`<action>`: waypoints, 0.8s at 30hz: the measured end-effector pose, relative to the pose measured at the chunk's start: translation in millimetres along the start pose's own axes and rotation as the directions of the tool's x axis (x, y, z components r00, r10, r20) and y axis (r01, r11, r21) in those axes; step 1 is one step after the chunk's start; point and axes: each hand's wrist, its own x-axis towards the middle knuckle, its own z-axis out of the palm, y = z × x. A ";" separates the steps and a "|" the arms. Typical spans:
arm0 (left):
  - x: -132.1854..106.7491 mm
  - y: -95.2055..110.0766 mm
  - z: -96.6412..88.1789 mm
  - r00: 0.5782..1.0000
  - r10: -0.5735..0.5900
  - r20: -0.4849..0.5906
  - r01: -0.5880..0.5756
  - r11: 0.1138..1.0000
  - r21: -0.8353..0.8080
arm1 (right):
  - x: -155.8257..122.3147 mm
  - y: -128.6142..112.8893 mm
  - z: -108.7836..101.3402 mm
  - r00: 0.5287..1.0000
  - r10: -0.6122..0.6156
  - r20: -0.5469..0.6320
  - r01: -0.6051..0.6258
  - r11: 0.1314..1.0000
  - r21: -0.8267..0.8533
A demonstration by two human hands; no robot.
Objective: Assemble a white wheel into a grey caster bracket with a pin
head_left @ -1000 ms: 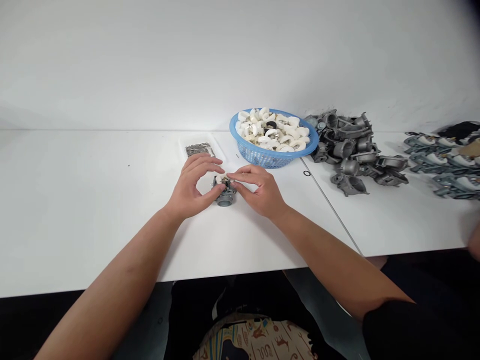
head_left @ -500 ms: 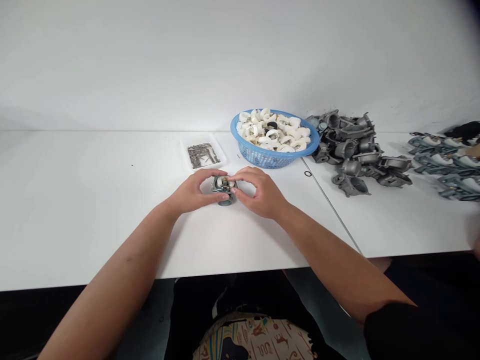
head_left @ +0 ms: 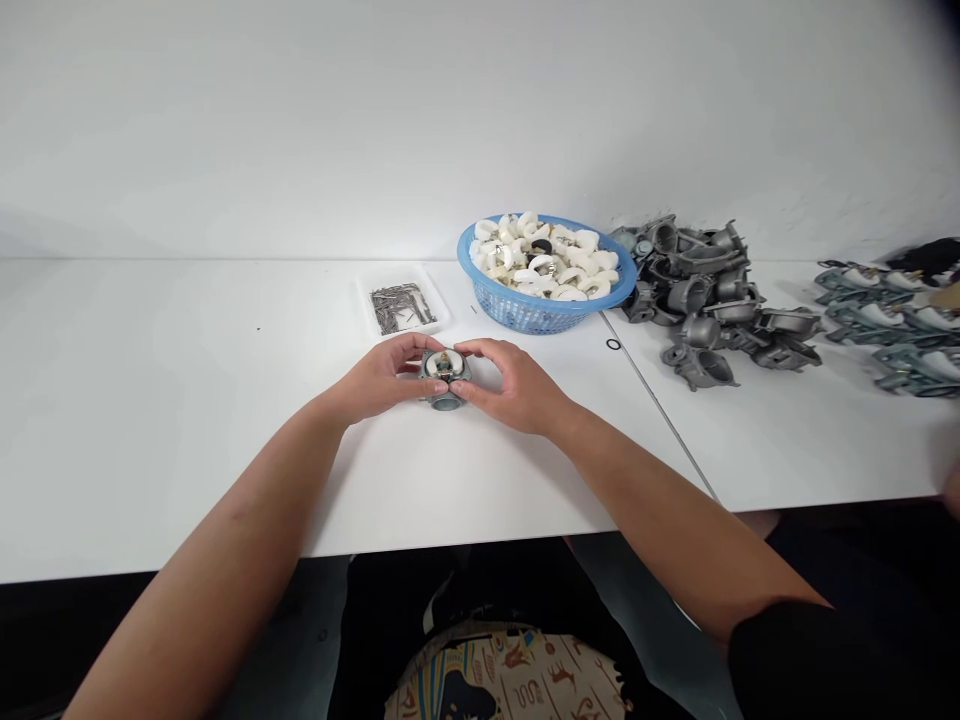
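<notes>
"Where can a hand pass?"

"Left of the pin tray (head_left: 403, 308), along the white table (head_left: 172, 400), well apart from everything."

"And straight ahead?"

"The blue plastic basket (head_left: 529, 315) stands near the right hand (head_left: 517, 385), a strip of tabletop between them. Farther right, a heap of cast metal carburetor bodies (head_left: 705, 300) blocks the way, with rows of parts (head_left: 885, 320) beyond."

"Between the hands?"

"A carburetor (head_left: 445, 368), touching the left hand (head_left: 384, 375) and right hand, fills the gap."
</notes>
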 end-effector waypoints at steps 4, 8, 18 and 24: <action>-0.3 1.1 0.5 1.000 -0.017 0.012 0.018 0.999 -0.029 | 0.1 1.2 1.6 1.000 -0.022 0.007 0.022 0.999 0.025; -1.1 2.7 1.6 1.000 -0.001 0.014 0.001 0.999 -0.041 | 0.5 3.4 3.2 1.000 -0.007 0.005 0.007 0.999 0.046; -2.6 6.7 3.6 0.998 0.053 -0.041 -0.048 0.992 0.116 | 0.3 -0.4 1.3 1.000 -0.004 0.018 0.003 0.999 0.051; -2.6 7.4 5.7 0.996 0.083 -0.024 -0.078 0.986 0.147 | 0.2 -0.5 1.6 1.000 -0.025 0.000 0.025 0.998 0.049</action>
